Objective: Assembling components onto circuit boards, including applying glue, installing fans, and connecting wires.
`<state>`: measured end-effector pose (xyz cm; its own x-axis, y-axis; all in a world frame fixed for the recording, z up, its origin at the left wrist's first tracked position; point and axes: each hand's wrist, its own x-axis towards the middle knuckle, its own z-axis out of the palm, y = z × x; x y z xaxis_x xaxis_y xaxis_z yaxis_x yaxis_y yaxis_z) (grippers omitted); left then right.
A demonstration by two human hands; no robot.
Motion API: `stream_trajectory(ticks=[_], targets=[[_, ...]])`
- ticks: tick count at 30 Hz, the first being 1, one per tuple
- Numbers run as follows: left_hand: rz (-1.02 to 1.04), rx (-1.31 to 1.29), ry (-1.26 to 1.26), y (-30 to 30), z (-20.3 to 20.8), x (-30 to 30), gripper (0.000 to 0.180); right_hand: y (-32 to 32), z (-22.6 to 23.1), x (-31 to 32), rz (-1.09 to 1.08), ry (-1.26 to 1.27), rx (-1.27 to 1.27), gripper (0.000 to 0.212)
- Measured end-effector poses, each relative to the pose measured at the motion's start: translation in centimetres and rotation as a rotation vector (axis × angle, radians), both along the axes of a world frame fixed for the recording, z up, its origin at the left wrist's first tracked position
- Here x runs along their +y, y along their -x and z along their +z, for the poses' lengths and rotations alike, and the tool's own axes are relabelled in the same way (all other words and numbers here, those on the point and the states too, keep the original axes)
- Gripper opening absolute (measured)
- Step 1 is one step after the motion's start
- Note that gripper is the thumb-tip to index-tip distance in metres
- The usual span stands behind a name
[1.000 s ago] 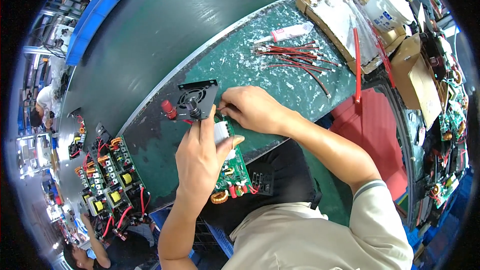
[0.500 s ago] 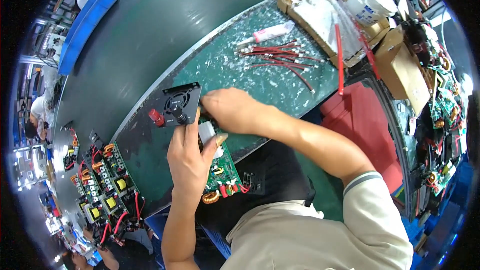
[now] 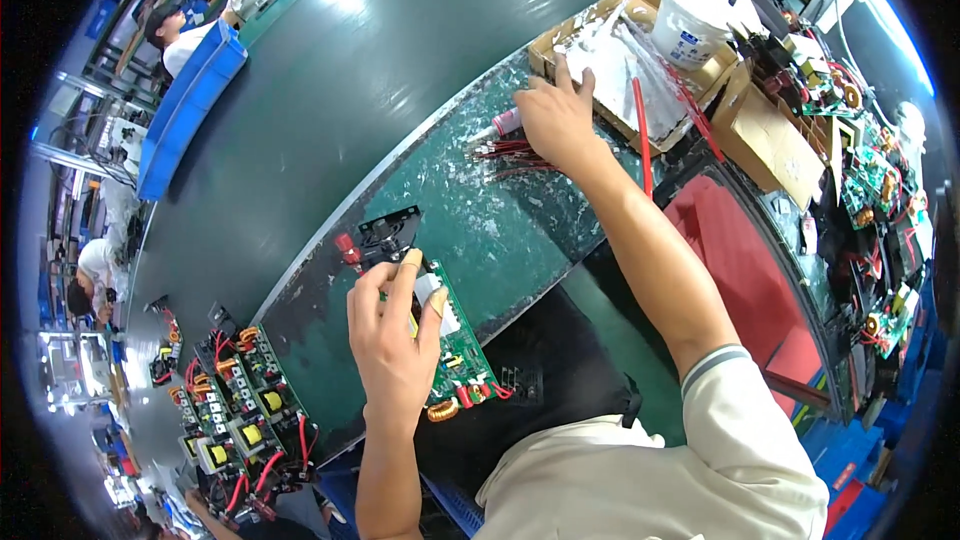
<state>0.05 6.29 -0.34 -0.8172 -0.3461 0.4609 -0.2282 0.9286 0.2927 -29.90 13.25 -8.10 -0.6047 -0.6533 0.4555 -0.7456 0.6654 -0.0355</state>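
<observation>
My left hand (image 3: pixel 393 340) is closed on a green circuit board (image 3: pixel 462 345) at the front edge of the bench. Its fingers lie along the board's upper end, by a black fan panel (image 3: pixel 388 230) with a red terminal post (image 3: pixel 348 248). White blocks and a copper coil (image 3: pixel 441 411) show on the board; part of it is hidden under the hand. Farther off, my right hand (image 3: pixel 562 118) is open, fingers apart, above a tube with a pink cap (image 3: pixel 507 123) and a bundle of dark red wires (image 3: pixel 512 158). The hand covers most of the tube.
A cardboard tray (image 3: pixel 640 130) with white-smeared plastic and a white bucket (image 3: pixel 692 23) stand at the far right. Red sheets (image 3: pixel 735 270) lie below them. Several finished-looking boards (image 3: pixel 235 395) crowd the left. Beyond the bench, a blue bin (image 3: pixel 190 105) stands near another person.
My right hand has left the fan panel and moved up and right to the tube and wires. The panel has tipped over flatter beside my left hand. The whole view has shifted.
</observation>
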Motion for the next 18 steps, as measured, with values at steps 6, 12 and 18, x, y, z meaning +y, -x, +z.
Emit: stream_trajectory(ticks=[6, 12, 18], targets=[[-0.016, 0.308, -1.137, 2.6, 0.0, -0.6, 0.066, -2.0, 3.1, 0.7, 0.009, 0.314, -0.444, 0.024], [-0.077, 0.521, -1.615, 5.2, 0.2, -0.8, 0.084, -12.9, 5.9, 4.5, 0.569, 0.605, -0.781, 0.045], [-0.038, 0.641, -1.65, 4.9, -0.6, 0.2, 0.078, -18.3, 2.0, 3.1, 0.412, 1.723, -1.83, 0.05]])
